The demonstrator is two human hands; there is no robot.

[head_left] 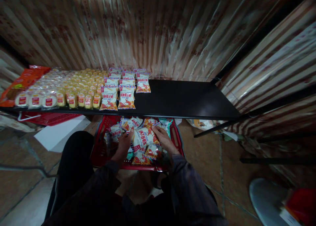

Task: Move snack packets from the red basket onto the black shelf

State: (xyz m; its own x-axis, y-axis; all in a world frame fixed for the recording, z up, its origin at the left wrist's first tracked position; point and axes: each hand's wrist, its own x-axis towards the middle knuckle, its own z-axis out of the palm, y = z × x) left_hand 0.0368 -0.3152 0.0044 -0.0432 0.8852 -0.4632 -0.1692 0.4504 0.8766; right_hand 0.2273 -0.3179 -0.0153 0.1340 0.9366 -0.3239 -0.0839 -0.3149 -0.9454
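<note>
black shelf | yellow cake packs left on it | orange bag at far left | striped curtain behind

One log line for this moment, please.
left hand: touching packet | right hand: gripping same packet | place: basket under shelf | shelf: stocked packets at left

The worktop edge hides the far end of the red basket; print on the packets is too small to read; a grey thing, perhaps round, is cut by the bottom edge
</note>
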